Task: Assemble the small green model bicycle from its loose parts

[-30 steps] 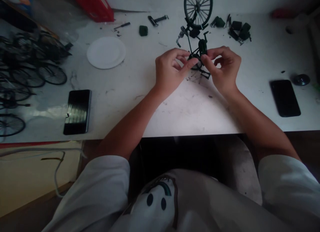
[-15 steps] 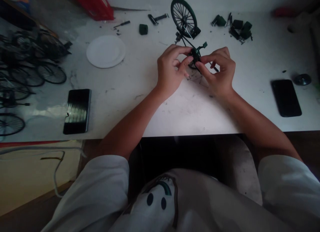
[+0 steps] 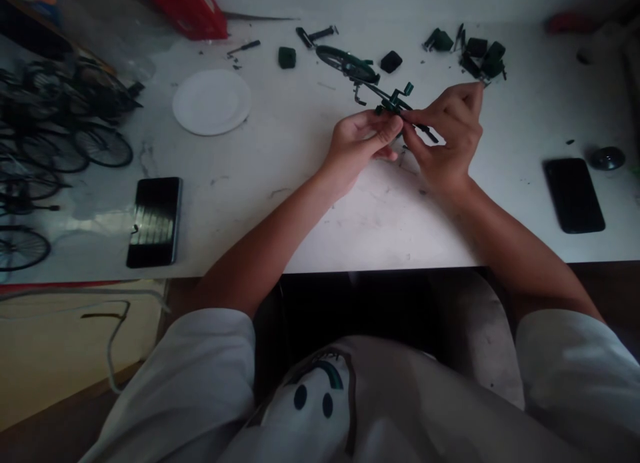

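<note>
A small dark green model bicycle (image 3: 367,80) with one spoked wheel lies tilted almost flat above the white table (image 3: 300,203). My left hand (image 3: 363,140) grips its frame from below and from the left, palm partly up. My right hand (image 3: 445,140) pinches the frame near the crank from the right, fingers curled. The two hands nearly touch at the frame's middle. A black saddle-like piece (image 3: 391,61) lies on the table just beyond the wheel.
A white plate (image 3: 211,102) sits to the left, with a phone (image 3: 155,221) near the front edge and another phone (image 3: 574,194) at the right. Loose green and black parts (image 3: 475,53) lie at the back right. Several finished model bicycles (image 3: 55,143) crowd the far left.
The model bicycle went from standing upright with its wheel up to lying nearly flat, wheel pointing left and away. My left hand turned palm up; my right hand rose slightly.
</note>
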A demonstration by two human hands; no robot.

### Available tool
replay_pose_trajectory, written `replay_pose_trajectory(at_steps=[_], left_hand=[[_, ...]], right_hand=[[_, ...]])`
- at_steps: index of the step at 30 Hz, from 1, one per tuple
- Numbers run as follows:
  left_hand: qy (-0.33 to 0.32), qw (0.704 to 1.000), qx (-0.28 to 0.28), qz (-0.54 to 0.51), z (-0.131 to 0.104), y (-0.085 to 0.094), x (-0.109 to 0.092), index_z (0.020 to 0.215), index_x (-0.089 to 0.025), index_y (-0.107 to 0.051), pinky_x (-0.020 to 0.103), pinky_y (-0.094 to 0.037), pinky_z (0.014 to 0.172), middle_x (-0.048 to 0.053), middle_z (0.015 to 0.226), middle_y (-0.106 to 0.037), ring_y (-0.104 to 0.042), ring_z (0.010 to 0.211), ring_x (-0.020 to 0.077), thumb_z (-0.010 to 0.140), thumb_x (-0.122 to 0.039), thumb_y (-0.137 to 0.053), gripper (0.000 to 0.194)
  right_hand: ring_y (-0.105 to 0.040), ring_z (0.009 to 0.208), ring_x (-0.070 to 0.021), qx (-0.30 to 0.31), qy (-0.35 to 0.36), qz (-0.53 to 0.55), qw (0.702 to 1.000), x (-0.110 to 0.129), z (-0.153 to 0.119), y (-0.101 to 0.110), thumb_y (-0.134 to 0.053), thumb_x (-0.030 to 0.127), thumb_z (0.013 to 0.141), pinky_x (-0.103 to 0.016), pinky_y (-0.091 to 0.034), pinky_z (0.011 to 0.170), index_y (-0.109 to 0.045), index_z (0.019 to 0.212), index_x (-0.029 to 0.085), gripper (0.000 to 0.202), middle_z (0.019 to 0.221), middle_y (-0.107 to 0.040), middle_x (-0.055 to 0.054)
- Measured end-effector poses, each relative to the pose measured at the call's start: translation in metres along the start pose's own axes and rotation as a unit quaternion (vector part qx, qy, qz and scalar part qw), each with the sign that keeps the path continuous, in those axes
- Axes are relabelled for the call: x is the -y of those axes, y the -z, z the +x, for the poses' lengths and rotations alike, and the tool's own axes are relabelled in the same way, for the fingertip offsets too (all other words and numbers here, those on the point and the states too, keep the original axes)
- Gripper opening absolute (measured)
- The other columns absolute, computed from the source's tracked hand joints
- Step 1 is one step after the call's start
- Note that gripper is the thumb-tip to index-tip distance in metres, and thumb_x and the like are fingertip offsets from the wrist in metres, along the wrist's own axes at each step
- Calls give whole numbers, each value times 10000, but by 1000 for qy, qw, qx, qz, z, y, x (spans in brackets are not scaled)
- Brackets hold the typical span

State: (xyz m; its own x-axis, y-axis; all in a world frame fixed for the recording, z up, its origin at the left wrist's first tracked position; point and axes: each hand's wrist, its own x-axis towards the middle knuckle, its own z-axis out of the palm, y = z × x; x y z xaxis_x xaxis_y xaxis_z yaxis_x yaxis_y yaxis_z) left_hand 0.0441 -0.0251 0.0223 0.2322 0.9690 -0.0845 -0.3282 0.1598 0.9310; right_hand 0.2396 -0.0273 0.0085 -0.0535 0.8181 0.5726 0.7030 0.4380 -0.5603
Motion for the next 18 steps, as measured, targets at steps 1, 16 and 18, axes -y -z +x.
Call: replay_pose_trajectory(at_steps=[1, 16, 18], left_hand=[[7, 1000, -3, -15, 0, -1, 1, 953, -211, -803, 263, -642, 793, 26, 1067, -842, -797, 845, 120, 958, -359, -952, 211], [-133, 986, -71, 66, 12, 9, 18, 868, -288, -813, 313, -611, 644, 31, 1070, -844, -717, 670, 130, 809, -699, -993, 452], [-141, 985, -76, 66, 14, 9, 17, 823, -291, -794, 303, -557, 592, 18, 1013, -825, -608, 577, 90, 829, -669, -993, 426]], right_hand=[[-581, 1467, -448, 7, -5, 8, 1000, -1, -1, -1, -691, 676, 1097, -753, -518, 1221, -874, 1175, 415, 328, 1075, -719, -115], [-633, 1420, -464, 60, -33, -2, 998, 18, -4, 6, -673, 736, 1074, -745, -573, 1197, -831, 1347, 418, 448, 1247, -834, -129], [-599, 1470, -459, 63, -29, -10, 998, 18, -4, 6, -652, 728, 1092, -731, -576, 1199, -783, 1428, 410, 480, 1292, -823, -131]])
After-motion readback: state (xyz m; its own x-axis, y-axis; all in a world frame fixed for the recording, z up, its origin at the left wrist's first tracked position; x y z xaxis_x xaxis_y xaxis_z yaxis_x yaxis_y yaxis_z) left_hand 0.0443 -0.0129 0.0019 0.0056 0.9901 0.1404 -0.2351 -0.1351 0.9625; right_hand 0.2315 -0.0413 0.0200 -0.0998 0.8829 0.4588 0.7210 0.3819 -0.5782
